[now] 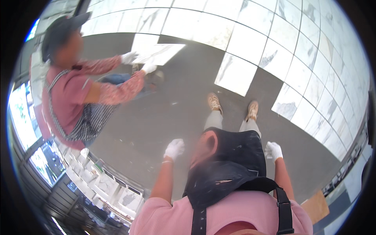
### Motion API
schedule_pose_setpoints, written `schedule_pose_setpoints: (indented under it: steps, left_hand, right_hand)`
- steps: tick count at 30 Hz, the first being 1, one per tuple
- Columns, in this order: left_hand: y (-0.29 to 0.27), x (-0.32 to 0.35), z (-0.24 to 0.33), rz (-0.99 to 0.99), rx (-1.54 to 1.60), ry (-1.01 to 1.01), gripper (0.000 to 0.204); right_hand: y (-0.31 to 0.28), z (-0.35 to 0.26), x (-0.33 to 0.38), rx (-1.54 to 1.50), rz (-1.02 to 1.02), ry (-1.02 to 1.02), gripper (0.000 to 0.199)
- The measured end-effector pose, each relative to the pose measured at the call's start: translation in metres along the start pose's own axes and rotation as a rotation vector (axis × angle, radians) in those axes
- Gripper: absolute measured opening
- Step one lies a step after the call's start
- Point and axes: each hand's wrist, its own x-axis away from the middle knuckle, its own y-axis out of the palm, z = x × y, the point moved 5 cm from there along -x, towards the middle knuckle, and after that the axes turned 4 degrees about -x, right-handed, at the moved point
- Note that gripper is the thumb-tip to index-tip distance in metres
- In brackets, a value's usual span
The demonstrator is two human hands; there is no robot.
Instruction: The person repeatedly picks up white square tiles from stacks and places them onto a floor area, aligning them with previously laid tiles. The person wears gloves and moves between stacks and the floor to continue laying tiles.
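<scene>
My left hand (174, 149), in a white glove, hangs beside my dark apron (241, 150) with its fingers curled into a loose fist. On the apron's other side is my right hand (273, 150), also white-gloved, its fingers bent inward. Nothing shows in either hand. Ahead of my shoes (214, 102), a white grey-veined tile (236, 74) juts out from the laid rows onto the grey floor (156, 125). To my left a co-worker (70, 90) in a cap and white gloves holds another white tile (168, 53) with both hands, tilted above the floor.
Rows of white marble-look tiles (250, 41) curve from the far side round to the right, with a stepped edge. Stacked tiles (105, 186) stand at the lower left. A brown board (315, 207) lies at the lower right.
</scene>
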Motion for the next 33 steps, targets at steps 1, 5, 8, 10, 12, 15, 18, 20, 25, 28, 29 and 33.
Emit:
schedule_pose_setpoints:
  steps: [1, 5, 8, 10, 12, 15, 18, 20, 25, 28, 29, 33]
  left_hand:
    - [-0.004, 0.008, 0.000, 0.014, 0.024, 0.056, 0.041]
    - [-0.009, 0.046, -0.066, 0.084, 0.170, 0.077, 0.036]
    - [0.005, 0.065, -0.173, 0.105, 0.230, 0.060, 0.032]
    - [0.024, 0.072, -0.254, 0.058, 0.258, 0.115, 0.030]
    - [0.049, 0.081, -0.325, -0.035, 0.301, 0.156, 0.028]
    - [0.089, 0.094, -0.402, -0.064, 0.297, -0.035, 0.030]
    - [0.103, 0.108, -0.429, 0.022, 0.160, 0.049, 0.033]
    - [0.102, 0.116, -0.433, 0.116, 0.119, 0.167, 0.036]
    - [0.096, 0.152, -0.445, -0.082, 0.657, 0.325, 0.036]
    - [0.083, 0.180, -0.452, 0.193, -0.159, 0.468, 0.029]
    - [0.081, 0.193, -0.453, 0.431, -0.669, 0.543, 0.032]
    - [0.044, 0.206, -0.550, 0.302, 0.013, 0.289, 0.029]
  right_hand:
    - [-0.006, 0.010, 0.006, 0.089, 0.013, -0.051, 0.023]
    - [-0.007, 0.018, 0.021, 0.266, -0.067, -0.106, 0.026]
    - [-0.006, -0.006, 0.025, 0.331, -0.167, -0.145, 0.019]
    - [-0.009, -0.026, 0.024, 0.300, -0.218, -0.136, 0.019]
    - [-0.027, -0.035, 0.028, 0.202, -0.206, -0.227, 0.021]
    - [-0.058, -0.039, 0.034, 0.151, -0.265, -0.339, 0.018]
    - [-0.082, -0.023, 0.028, 0.312, -0.256, -0.247, 0.015]
    - [-0.093, -0.010, 0.018, 0.586, -0.148, -0.183, 0.013]
    - [-0.061, 0.010, 0.010, 0.673, -0.120, -0.190, 0.017]
    - [0.005, 0.006, 0.033, 0.849, -0.123, -0.378, 0.018]
    - [0.034, 0.007, 0.045, 0.954, -0.137, -0.465, 0.019]
    - [0.175, 0.031, 0.106, 1.488, -0.226, -0.865, 0.023]
